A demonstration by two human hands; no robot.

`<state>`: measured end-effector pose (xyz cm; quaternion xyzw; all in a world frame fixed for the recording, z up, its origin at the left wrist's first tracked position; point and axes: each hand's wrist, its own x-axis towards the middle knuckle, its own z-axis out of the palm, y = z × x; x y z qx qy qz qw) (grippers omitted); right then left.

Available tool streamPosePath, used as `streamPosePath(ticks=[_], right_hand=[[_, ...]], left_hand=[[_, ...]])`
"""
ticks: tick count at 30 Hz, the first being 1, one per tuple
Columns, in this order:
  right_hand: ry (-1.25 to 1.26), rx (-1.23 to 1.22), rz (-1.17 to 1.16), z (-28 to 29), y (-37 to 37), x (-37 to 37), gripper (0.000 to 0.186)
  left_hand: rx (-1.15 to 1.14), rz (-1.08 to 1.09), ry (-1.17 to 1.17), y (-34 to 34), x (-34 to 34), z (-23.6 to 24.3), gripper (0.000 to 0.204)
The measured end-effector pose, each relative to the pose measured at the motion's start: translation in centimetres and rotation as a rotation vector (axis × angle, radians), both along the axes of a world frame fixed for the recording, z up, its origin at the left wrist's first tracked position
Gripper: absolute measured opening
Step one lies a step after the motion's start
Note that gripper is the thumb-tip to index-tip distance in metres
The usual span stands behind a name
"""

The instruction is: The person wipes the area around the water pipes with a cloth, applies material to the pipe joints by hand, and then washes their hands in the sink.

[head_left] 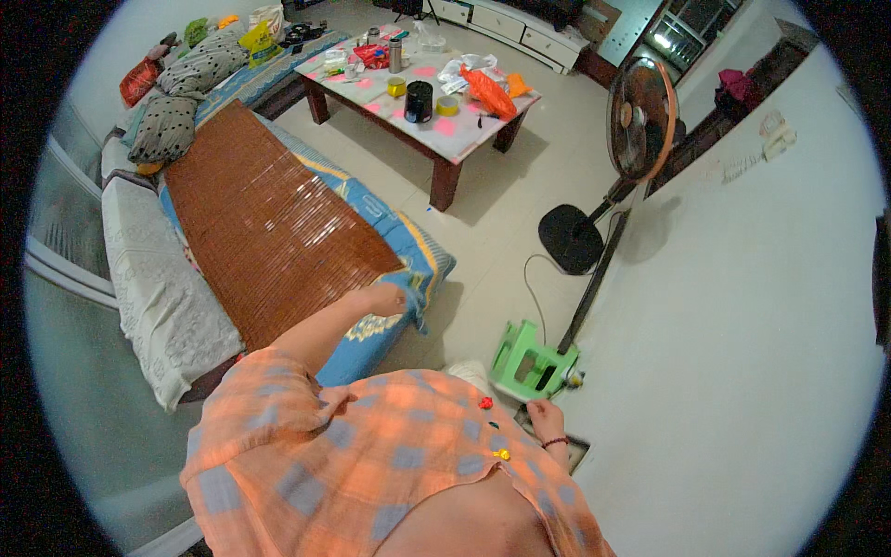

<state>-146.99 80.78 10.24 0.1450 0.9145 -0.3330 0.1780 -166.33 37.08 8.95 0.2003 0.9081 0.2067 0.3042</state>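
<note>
My left hand point(384, 299) reaches over the near right corner of a long seat, beside a brown slatted mat point(278, 223) and a blue patterned cover point(367, 351). Its fingers are blurred, and whether they touch the cover I cannot tell. Low by the wall, my right hand point(546, 421) is loosely curled, with a dark bead bracelet at the wrist. No object shows in it. Just beyond it stands a light green plastic stool point(531, 360), with a small round object point(574, 378) at its right side.
Right of the walkway stands a floor fan point(640, 121) on a black round base point(570, 239), its cable trailing across the floor. A low table point(418, 148) bears a black canister, tape rolls and bags. Cushions point(162, 130) lie at the seat's far end.
</note>
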Motion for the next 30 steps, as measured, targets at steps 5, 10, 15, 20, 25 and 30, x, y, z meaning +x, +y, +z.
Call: streamPosePath(ticks=[5,10,15,20,25,30], right_hand=[[-0.057,0.101,0.124,-4.3,8.1,-13.1,0.027],[0.075,0.158,0.3,-2.3,9.2,-34.0,0.027],[0.108,0.132,0.559,4.2,3.8,-52.9,0.023],[0.231,-0.041,0.649,3.8,-2.5,-64.4,0.021],[0.148,-0.185,0.638,2.6,-10.2,-72.4,0.021],[0.117,-0.132,0.557,-0.5,-16.7,-81.7,0.024]], left_hand=[[0.348,0.27,0.024,4.6,-13.3,-1.0,0.034],[-0.036,0.385,-0.059,-0.4,-18.6,-3.5,0.034],[0.059,0.662,-0.182,-3.2,-20.6,-1.8,0.035],[0.043,0.865,-0.302,-6.9,-25.0,0.4,0.035],[0.026,0.844,-0.352,-14.9,-35.9,2.3,0.036],[-0.072,0.689,-0.135,-28.3,-52.1,-6.7,0.037]])
